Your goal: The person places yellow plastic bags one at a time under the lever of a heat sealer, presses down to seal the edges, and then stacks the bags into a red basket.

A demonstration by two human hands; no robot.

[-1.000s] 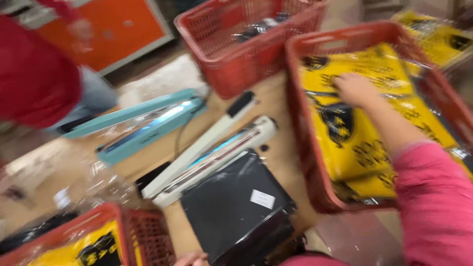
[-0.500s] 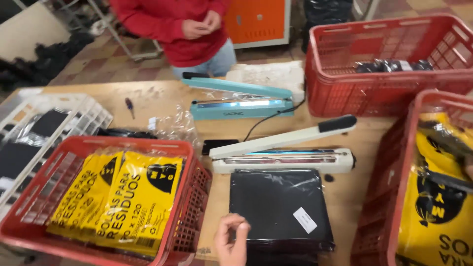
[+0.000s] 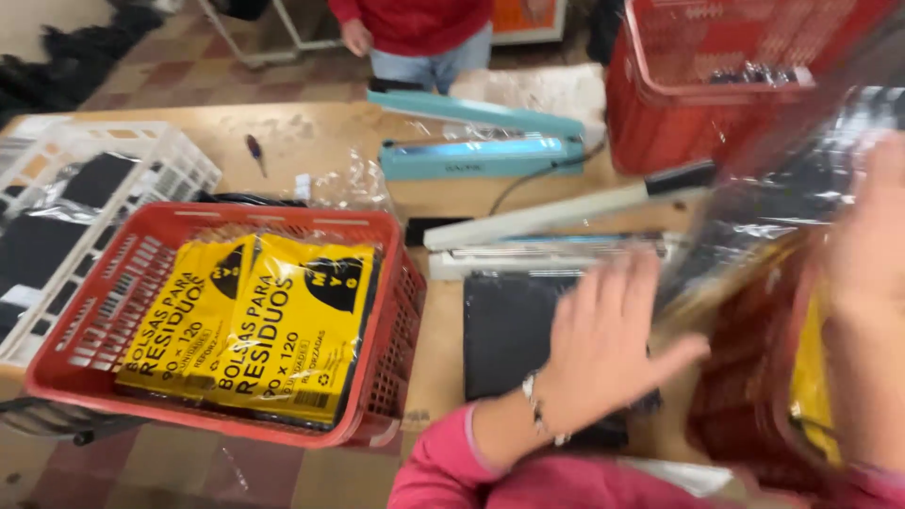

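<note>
left hand (image 3: 603,349) now raised over the black pack (image 3: 514,330).

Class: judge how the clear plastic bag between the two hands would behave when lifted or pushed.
The clear plastic bag looks thin and crinkled, so it would probably flop rather than hold its shape. Its glossy sheen suggests it may slip between the fingers. It seems light, since the right hand raises it without visible strain.
</note>
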